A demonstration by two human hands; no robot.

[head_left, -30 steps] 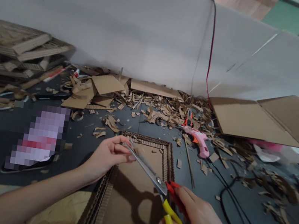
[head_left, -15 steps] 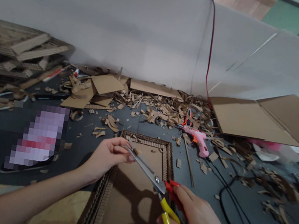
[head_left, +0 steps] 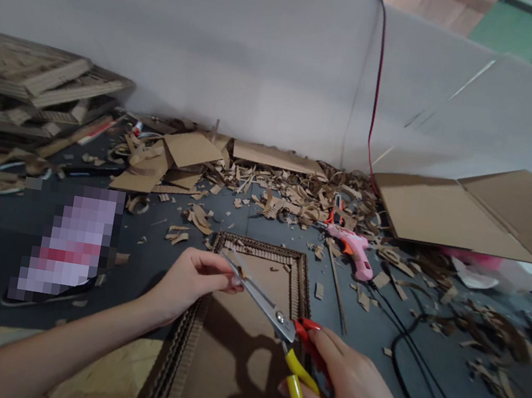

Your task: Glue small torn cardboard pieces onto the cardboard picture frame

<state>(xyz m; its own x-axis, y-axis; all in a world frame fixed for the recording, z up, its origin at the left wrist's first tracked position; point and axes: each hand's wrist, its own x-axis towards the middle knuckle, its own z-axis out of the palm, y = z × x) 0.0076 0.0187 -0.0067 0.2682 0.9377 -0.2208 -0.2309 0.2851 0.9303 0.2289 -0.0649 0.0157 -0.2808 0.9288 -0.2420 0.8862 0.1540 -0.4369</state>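
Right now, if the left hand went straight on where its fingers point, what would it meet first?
Probably the red-and-yellow-handled scissors: their blades cross just ahead of the left hand. The depth gap is unclear.

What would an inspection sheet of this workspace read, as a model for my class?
Surface: dark tabletop, littered.
Job's things: scissors above a rimmed cardboard tray.
Clutter: cardboard scraps strewn along the back; pink glue gun among them.
Grips: right grip holds the scissors; left grip pinched beside the blades, contents unclear.
Cables: black cable looped at right; red-and-black cable down the wall.
Surroundings: stacked cardboard frames left; cardboard sheet right.
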